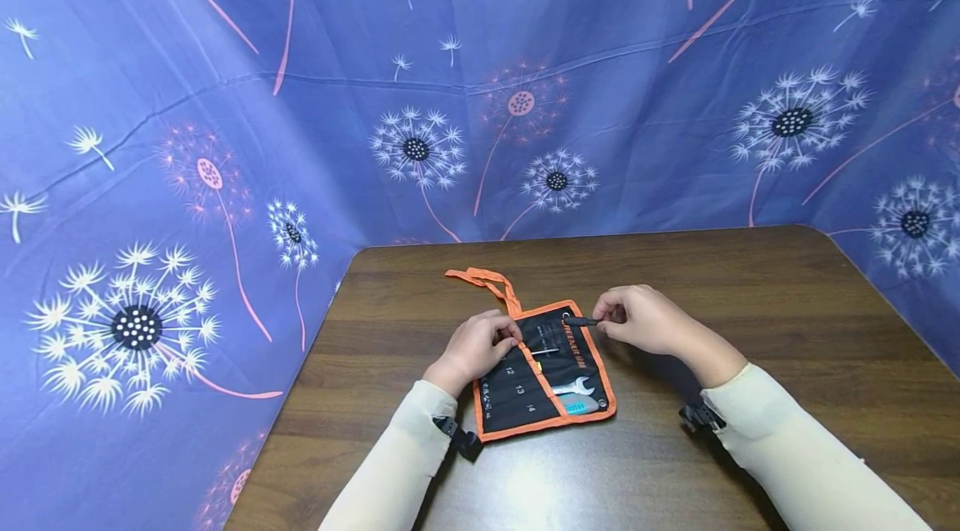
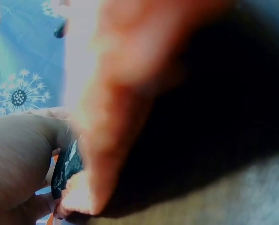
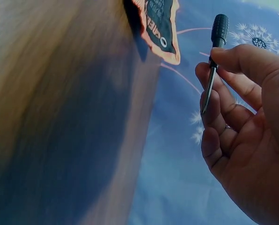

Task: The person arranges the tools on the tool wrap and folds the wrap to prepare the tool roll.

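Observation:
A black tool pouch (image 1: pixel 517 398) with orange trim lies on the table, its pocket side up. My left hand (image 1: pixel 474 345) pinches the orange pocket edge near the pouch's upper left; in the left wrist view, blurred orange trim covers much of the frame. Between thumb and fingertips, my right hand (image 1: pixel 648 321) holds a small screwdriver (image 3: pixel 219 33) by the lower end of its black handle. Its metal shaft runs down along the fingers in the right wrist view. From the pocket stick out an open-end wrench (image 1: pixel 576 387), a teal-handled tool (image 1: pixel 581 404) and a thin metal shaft (image 1: pixel 545 352).
Orange ties (image 1: pixel 483 277) trail from the pouch's far left corner over the brown wooden table (image 1: pixel 720 273). A blue dandelion-print cloth (image 1: pixel 637 156) hangs behind the table and along its left side.

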Tool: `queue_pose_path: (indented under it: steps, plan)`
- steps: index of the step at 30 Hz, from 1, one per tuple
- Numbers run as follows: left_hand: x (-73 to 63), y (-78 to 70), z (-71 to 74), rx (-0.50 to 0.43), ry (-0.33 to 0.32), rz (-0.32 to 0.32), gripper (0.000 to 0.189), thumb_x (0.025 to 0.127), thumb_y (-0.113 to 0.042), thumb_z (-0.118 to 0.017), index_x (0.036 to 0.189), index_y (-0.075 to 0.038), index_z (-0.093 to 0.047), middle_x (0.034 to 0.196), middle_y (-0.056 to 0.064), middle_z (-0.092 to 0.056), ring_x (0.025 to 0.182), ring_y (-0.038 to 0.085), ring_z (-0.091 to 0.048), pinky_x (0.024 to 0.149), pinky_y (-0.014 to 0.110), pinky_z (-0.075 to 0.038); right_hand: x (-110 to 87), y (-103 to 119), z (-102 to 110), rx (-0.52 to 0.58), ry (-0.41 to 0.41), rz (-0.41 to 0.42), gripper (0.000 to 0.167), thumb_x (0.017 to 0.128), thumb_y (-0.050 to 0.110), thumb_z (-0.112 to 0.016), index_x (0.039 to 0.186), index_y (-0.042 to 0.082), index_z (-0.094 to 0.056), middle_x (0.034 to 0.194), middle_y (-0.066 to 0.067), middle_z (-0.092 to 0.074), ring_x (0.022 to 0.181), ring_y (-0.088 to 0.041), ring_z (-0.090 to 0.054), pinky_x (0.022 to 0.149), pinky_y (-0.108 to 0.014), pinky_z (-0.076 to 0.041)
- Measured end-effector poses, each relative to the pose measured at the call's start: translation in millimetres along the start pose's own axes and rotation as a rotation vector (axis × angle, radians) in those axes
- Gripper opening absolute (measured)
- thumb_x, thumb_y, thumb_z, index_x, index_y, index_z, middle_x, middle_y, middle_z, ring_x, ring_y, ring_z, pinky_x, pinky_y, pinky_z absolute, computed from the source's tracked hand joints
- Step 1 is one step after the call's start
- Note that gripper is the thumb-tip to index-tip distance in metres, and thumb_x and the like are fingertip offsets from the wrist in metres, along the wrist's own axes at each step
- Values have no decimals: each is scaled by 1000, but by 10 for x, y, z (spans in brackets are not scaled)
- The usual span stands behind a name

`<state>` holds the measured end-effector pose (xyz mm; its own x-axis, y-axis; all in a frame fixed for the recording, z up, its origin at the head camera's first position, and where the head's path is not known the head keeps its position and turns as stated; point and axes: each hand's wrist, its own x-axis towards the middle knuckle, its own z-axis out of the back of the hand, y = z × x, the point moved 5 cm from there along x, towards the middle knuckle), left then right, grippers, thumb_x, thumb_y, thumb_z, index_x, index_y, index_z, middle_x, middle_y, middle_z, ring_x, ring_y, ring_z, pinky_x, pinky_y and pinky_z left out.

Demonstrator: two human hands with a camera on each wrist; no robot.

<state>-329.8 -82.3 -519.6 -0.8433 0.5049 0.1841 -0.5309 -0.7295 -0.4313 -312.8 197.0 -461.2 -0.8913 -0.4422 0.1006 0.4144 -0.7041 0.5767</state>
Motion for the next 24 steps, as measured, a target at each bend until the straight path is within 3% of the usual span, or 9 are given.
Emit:
queue_pose_path:
  steps: [14, 24]
  plan:
    - [-8, -17, 10, -1, -7, -14, 8, 98, -24, -77, 97, -32, -74, 93, -17, -58, 77, 2, -55, 70, 24, -48, 275, 120, -181, 34, 26, 10, 6, 96, 9, -75, 101, 11, -77, 83, 8, -65, 74, -15, -59, 65, -34, -50]
    - [-11, -26, 16, -21, -5, -9, 10, 98, -23, -77, 96, -32, -74, 92, -17, -58, 76, 2, -55, 69, 24, -48, 414, 102, -319, 87, 63, -49, 8, 96, 7, -76, 104, 10, -79, 90, 6, -72, 77, -12, -64, 67, -34, -52]
